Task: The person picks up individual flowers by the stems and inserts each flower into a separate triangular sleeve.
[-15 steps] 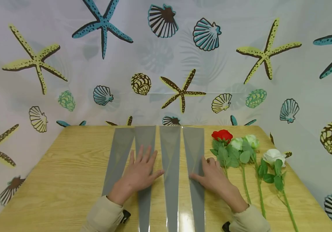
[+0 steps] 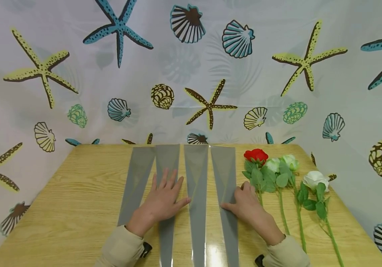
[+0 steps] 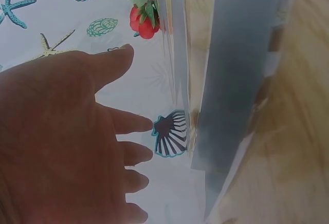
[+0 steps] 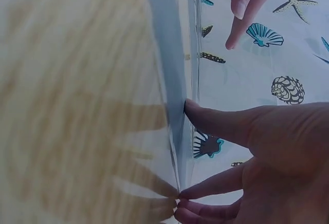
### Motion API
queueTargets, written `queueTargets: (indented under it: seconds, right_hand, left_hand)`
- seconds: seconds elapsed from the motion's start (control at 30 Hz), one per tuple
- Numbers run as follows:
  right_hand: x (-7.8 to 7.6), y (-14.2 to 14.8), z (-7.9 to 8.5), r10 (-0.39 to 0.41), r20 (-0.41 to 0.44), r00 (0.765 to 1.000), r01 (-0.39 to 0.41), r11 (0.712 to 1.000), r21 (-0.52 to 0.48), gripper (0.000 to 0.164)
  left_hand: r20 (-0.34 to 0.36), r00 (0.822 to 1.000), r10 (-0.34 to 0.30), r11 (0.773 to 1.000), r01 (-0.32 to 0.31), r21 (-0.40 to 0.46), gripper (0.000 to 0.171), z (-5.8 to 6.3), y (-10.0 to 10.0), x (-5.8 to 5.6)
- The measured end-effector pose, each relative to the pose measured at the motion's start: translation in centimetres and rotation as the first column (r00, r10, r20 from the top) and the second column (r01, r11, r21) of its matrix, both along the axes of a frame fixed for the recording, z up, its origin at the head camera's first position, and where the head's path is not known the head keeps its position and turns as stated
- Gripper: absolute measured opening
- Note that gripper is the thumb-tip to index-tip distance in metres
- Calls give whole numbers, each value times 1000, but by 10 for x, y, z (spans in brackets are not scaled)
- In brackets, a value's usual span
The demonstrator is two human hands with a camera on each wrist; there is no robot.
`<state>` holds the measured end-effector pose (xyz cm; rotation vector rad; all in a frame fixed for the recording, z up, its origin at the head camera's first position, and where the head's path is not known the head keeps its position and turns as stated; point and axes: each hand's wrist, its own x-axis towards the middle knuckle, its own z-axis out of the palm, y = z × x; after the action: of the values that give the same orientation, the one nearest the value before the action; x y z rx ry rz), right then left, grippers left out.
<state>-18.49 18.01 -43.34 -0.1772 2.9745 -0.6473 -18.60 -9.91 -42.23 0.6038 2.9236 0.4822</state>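
Several long grey tapered plastic sleeves lie side by side, wide ends away from me. My left hand (image 2: 161, 202), fingers straight and spread, is over the second sleeve from the left (image 2: 166, 237). The left wrist view shows a gap between this hand (image 3: 67, 131) and the grey sleeves (image 3: 234, 80). My right hand (image 2: 245, 204) spans the rightmost grey sleeve (image 2: 229, 231), thumb at its left side and bent fingers along its right edge. In the right wrist view, thumb (image 4: 216, 124) and fingertips touch that sleeve (image 4: 172, 44). Neighbouring sleeves are the leftmost (image 2: 134, 185) and third (image 2: 197, 222).
Right of the sleeves lie a red rose (image 2: 256, 155) and several white or pale green ones, including a white rose (image 2: 315, 181), with long stems. The wooden table (image 2: 60, 207) ends at a curtain (image 2: 191, 63) printed with starfish and shells.
The near end of the rightmost sleeve has shifted slightly right, along with my right hand. My left hand has moved a little right and toward me.
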Motion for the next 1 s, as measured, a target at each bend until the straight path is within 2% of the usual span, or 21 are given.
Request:
queueTargets:
  seconds: [0.07,0.47,0.77,1.0]
  right_hand:
    - [0,0,0,-2,-4,1000,2,1000,6,45]
    - [2,1,-1,10,-81,997,-6,999,45,42]
    - [-6,5,0,14,-129,992,-12,1000,17,39]
    - [-8,11,0,5,4,1000,-5,998,-58,33]
  left_hand:
    - [6,1000,-2,1000,2,-3,75,-1,1,0]
    - [29,1000,-8,1000,8,-4,74,-3,6,2]
    - [13,1000,-24,1000,24,-10,72,0,12,-4]
    - [22,996,-89,996,89,-13,71,0,18,-7]
